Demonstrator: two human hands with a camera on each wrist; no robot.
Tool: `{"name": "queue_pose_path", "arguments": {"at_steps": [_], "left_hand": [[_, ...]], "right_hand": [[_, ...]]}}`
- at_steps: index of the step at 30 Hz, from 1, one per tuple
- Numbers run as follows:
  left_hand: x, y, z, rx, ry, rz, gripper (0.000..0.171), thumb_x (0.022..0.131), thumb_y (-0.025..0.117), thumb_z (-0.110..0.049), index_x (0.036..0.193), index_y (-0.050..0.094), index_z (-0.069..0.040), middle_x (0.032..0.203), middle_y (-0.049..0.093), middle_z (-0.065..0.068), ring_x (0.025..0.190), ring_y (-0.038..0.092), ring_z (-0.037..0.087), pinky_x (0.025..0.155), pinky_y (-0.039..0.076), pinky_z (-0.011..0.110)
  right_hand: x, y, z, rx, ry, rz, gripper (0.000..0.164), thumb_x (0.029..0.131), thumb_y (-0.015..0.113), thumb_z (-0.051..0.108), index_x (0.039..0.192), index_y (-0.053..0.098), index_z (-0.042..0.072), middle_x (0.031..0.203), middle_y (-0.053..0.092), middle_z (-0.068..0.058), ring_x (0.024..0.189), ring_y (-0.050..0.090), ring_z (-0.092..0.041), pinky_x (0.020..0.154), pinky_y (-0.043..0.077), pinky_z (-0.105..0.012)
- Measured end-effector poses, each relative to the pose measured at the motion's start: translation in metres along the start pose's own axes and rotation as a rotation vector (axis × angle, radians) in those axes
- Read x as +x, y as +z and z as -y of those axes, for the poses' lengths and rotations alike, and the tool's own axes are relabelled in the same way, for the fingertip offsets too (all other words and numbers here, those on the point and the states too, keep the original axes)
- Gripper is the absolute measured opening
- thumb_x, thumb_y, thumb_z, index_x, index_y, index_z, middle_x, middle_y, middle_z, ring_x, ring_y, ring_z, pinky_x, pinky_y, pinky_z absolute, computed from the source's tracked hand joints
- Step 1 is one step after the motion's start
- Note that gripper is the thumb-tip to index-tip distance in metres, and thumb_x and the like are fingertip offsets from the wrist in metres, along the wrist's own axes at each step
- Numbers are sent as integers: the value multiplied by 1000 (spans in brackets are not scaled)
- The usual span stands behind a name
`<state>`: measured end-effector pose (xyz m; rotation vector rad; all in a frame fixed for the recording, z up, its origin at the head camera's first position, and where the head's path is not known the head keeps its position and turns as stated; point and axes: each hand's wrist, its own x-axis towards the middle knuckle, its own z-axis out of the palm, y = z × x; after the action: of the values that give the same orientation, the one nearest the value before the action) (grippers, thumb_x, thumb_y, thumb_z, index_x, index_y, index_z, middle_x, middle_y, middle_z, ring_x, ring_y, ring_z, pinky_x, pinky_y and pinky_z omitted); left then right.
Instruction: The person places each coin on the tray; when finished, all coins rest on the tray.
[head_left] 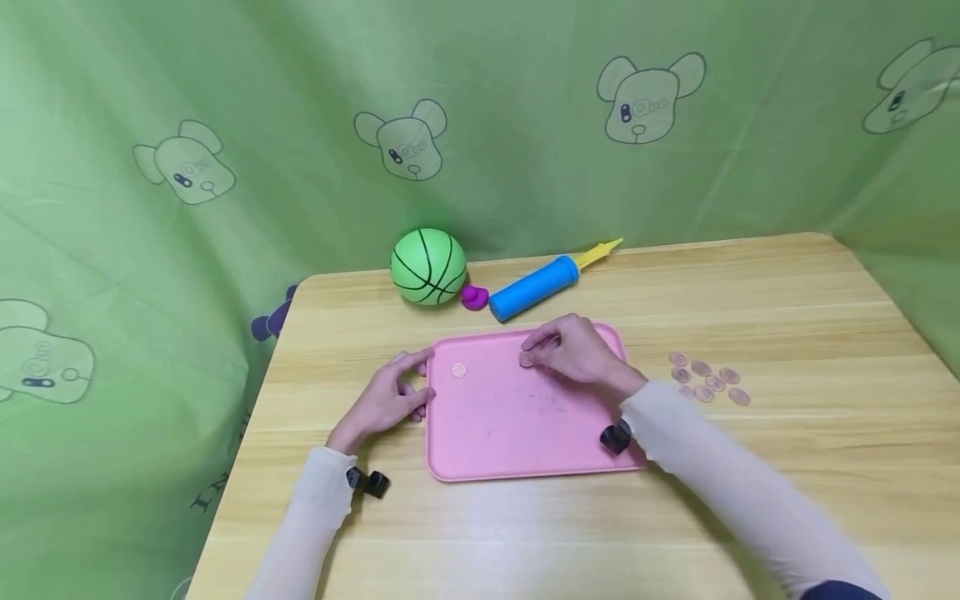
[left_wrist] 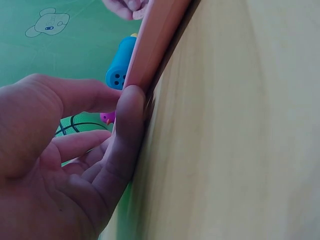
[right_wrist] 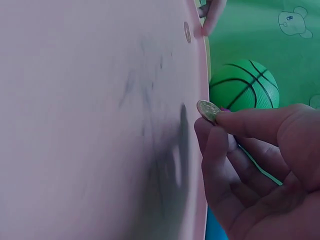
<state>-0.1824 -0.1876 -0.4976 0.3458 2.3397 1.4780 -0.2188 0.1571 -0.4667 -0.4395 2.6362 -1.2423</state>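
Note:
A pink rectangular tray (head_left: 517,450) lies on the wooden table. My left hand (head_left: 382,398) holds its left rim, thumb and fingers at the edge; the left wrist view shows the fingers (left_wrist: 131,115) against the tray's outer wall. Above the tray's upper part, my right hand (head_left: 573,350) pinches a copper-coloured coin (right_wrist: 207,111) between thumb and fingertips. The head view shows that coin partly covered by the fingers. Another coin (head_left: 459,370) lies flat inside the tray, near its upper left corner.
Several loose coins (head_left: 703,379) lie on the table right of the tray. Behind it stand a green ball (head_left: 428,267) with black lines, a small purple duck-like toy (head_left: 474,297) and a blue pump (head_left: 534,287) with a yellow tip. A green curtain (head_left: 510,192) hangs at the back.

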Motion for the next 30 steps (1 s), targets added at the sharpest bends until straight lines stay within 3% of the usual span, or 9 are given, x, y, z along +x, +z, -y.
{"name": "queue_pose_path", "arguments": {"at_steps": [7,12,23,30], "left_hand": [[-3,-1,1,-3,8,-11,74,99,72,2,167,43,-6,136,53,20,68,68,14,60,70,31],[-1,1,1,-10,6,-12,74,99,73,2,167,44,-7,136,53,19,69,69,15,62,71,30],[-1,1,-1,-20,0,-7,75,98,73,3,167,44,-7,136,53,19,70,69,16,63,70,29],[-2,2,-2,-25,-3,-7,75,98,73,3,167,44,-7,136,52,19,69,68,15,62,70,29]], "right_hand": [[18,31,24,28,27,17,14,94,87,19,105,86,12,98,84,-2,83,71,-16,76,60,-28],[26,46,30,-9,-6,12,13,93,87,17,104,87,10,98,85,-3,84,73,-14,77,61,-26],[28,54,36,-62,-20,10,11,95,80,7,103,87,8,97,85,-6,92,78,-19,89,67,-36],[29,57,35,-66,-19,5,12,95,78,5,102,87,8,94,84,-6,89,77,-17,87,67,-35]]}}
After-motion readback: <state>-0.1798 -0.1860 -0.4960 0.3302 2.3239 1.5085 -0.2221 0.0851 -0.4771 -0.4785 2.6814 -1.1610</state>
